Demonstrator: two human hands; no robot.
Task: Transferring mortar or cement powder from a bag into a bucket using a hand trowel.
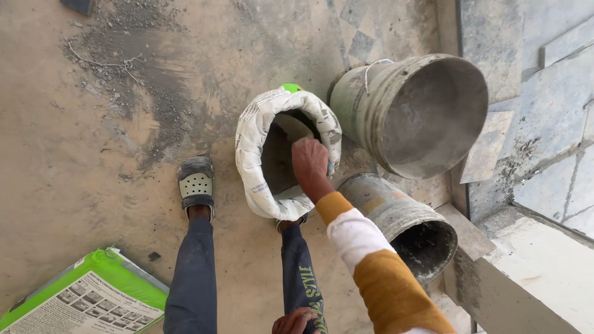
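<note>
While the right hand (309,159) reaches down into the mouth of the open white sack (257,148), its fingers are curled round something pale and curved, seemingly a scoop (296,127), though most of that thing is hidden by the hand and the sack's rolled rim, so its exact kind cannot be told. The sack stands upright on the dusty concrete floor (74,154), its mouth facing the camera, its long axis running up toward the head. It sits directly in front of the person's feet; one grey perforated clog (196,184) shows just to its left, the other foot is tucked under the sack's near rim.

The left hand (296,321) lies low at the bottom edge of the view, resting against the dark trouser leg, fingers loosely bent and holding nothing that can be seen. The right hand is far the nearer to the sack.

Counted: one open sack; two cement-crusted buckets, a large bucket (414,111) touching the sack's right side, and a smaller bucket (402,222) nearer the person, beside the right forearm; one sealed green-and-white bag (86,297) lying flat at the floor's lower left corner. Grey tiles (550,136) and a stone ledge (532,272) fill the right edge.
</note>
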